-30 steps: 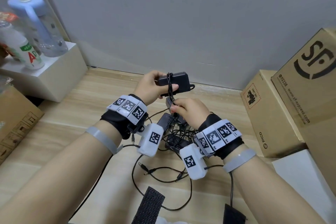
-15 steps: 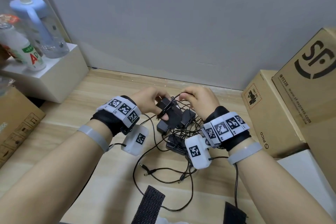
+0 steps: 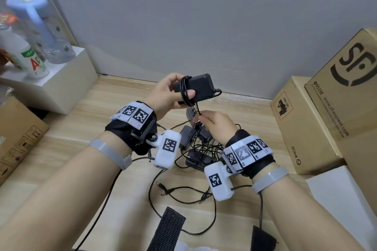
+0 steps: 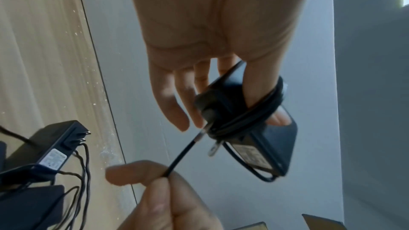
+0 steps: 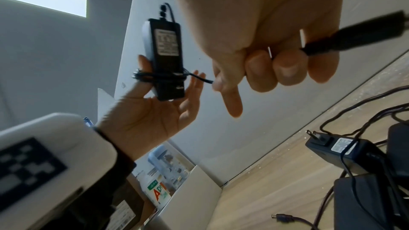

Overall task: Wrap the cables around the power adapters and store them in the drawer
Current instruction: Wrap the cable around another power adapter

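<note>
My left hand (image 3: 173, 92) holds a black power adapter (image 3: 201, 87) up above the table, thumb on its face. Its black cable (image 3: 184, 91) is wound several turns round the adapter and over the thumb. Just below, my right hand (image 3: 206, 117) pinches the free run of that cable. In the left wrist view the adapter (image 4: 254, 128) shows its metal prongs, and the cable (image 4: 181, 156) runs taut down to the right hand (image 4: 159, 190). The right wrist view has the adapter (image 5: 168, 59) label-side on. No drawer is in view.
A pile of other black adapters (image 3: 195, 149) and tangled cables (image 3: 183, 191) lies on the wooden table (image 3: 81, 159) under my hands. Cardboard boxes (image 3: 306, 128) stand at the right. A white box (image 3: 61, 87) with bottles (image 3: 30, 61) stands at the left. The wall is close behind.
Half a second ago both hands were low over the pile, the right hand above the adapter. Now the left hand has lifted the adapter and the right hand holds the cable beneath it.
</note>
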Tool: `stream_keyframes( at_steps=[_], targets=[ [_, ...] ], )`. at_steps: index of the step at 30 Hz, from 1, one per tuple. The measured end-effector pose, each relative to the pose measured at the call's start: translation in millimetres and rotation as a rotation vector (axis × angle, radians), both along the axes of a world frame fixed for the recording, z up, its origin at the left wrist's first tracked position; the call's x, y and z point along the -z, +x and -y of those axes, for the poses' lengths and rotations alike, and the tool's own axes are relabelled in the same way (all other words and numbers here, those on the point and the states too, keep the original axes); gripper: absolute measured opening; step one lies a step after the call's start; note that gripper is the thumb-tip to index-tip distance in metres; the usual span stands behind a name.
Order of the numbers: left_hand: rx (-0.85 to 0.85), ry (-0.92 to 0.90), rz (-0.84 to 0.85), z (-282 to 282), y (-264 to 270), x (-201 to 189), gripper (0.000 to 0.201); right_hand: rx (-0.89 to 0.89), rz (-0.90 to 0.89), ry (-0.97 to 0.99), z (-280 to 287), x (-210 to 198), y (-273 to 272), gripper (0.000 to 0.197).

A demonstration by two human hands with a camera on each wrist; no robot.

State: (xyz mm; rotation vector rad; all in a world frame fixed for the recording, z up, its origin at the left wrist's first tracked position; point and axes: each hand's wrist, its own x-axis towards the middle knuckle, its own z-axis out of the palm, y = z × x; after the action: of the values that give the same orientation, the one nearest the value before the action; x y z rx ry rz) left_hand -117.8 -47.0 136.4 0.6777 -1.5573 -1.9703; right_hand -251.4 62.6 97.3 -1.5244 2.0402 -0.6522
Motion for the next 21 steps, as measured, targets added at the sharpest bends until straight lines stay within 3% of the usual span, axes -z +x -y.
stream_keyframes(
  at_steps=[10,16,21],
  targets=[
    [-0.166,0.026,0.049,5,-2,6,0.026,-0.155,0.042,-0.032,-3,-21,17,0.029],
    [-0.230,0.075,0.039,5,1,6,0.028,-0.123,0.339,-0.170,-7,-27,25,0.014],
    [-0.225,0.075,0.037,4,3,9,0.026,-0.171,0.402,-0.172,-7,-33,27,0.030]
  ],
)
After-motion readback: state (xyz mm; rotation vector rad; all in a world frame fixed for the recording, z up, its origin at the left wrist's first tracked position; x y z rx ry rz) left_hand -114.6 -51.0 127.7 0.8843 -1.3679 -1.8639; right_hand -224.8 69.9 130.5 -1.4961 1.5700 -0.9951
